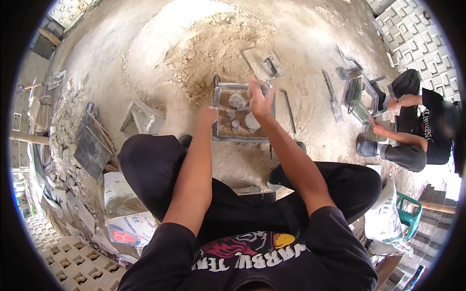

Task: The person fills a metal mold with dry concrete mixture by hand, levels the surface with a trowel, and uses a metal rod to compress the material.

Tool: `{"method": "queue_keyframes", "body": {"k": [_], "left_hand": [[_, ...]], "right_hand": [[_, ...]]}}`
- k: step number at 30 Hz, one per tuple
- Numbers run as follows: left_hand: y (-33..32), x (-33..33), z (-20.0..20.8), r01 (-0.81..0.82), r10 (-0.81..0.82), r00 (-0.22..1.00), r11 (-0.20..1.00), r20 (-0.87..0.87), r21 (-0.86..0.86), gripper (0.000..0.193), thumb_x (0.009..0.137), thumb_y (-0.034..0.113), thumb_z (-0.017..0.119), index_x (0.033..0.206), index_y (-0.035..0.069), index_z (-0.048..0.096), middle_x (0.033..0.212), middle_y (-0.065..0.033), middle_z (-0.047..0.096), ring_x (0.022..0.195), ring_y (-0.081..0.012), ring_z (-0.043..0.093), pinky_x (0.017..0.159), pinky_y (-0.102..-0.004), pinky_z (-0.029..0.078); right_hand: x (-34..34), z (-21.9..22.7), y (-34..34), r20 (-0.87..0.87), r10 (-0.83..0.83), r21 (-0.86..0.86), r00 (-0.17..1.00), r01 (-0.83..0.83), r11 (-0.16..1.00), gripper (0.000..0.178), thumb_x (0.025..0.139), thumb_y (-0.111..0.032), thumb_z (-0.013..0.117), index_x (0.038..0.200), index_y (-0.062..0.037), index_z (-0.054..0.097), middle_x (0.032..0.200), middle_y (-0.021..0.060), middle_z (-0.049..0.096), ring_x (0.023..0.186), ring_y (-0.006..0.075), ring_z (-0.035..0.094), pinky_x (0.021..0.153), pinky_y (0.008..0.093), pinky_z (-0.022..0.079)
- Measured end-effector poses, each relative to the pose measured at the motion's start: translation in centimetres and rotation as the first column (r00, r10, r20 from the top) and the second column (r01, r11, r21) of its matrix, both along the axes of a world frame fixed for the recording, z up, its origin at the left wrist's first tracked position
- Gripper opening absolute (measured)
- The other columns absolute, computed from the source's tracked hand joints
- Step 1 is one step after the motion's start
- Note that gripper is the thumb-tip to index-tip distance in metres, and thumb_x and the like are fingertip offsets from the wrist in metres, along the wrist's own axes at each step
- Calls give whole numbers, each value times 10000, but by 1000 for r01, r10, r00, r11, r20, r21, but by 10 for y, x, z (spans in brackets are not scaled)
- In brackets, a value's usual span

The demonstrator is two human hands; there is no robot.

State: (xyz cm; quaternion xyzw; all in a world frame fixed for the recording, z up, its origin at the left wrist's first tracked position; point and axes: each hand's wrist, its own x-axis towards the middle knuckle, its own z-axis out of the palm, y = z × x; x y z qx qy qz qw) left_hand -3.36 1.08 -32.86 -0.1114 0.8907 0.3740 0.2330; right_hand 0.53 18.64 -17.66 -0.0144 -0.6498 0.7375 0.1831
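Observation:
In front of me on the ground lies a square grey mould frame (242, 138). Brown sandy material fills it, with several pale grey round lumps (252, 121) of different sizes on top. My left hand (208, 115) is closed at the frame's left side, gripping its edge. Over the frame's right part, my right hand (261, 101) is closed round a grey tool (266, 86); the hand hides most of it, so its kind is unclear. A flat plastering float (264, 64) with a dark handle lies just beyond the frame.
Loose sandy rubble (208, 53) spreads beyond the frame. A dark bar (288, 111) and a long flat strip (332, 97) lie to the right. Further right, another person (422, 121) works at a second mould frame (361, 99). Left are angled grey pieces (143, 118) and a dark board (92, 140).

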Motion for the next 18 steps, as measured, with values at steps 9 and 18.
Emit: {"method": "queue_keyframes", "body": {"k": [9, 18], "left_hand": [[8, 7, 15, -47, 40, 995, 996, 90, 70, 329, 911, 327, 549, 1046, 53, 671, 749, -158, 667, 622, -270, 650, 556, -395, 537], [0, 6, -7, 24, -30, 996, 997, -81, -73, 337, 905, 328, 540, 1068, 68, 680, 854, -149, 697, 701, -305, 679, 617, -379, 566]], "right_hand": [[-3, -2, -2, 251, 159, 58, 955, -179, 982, 306, 914, -252, 615, 705, -29, 592, 621, -28, 522, 599, 63, 435, 511, 274, 374], [7, 9, -28, 199, -151, 307, 968, 84, 948, 358, 951, -293, 580, 733, -12, 536, 668, -45, 500, 658, 63, 435, 570, 280, 380]]}}
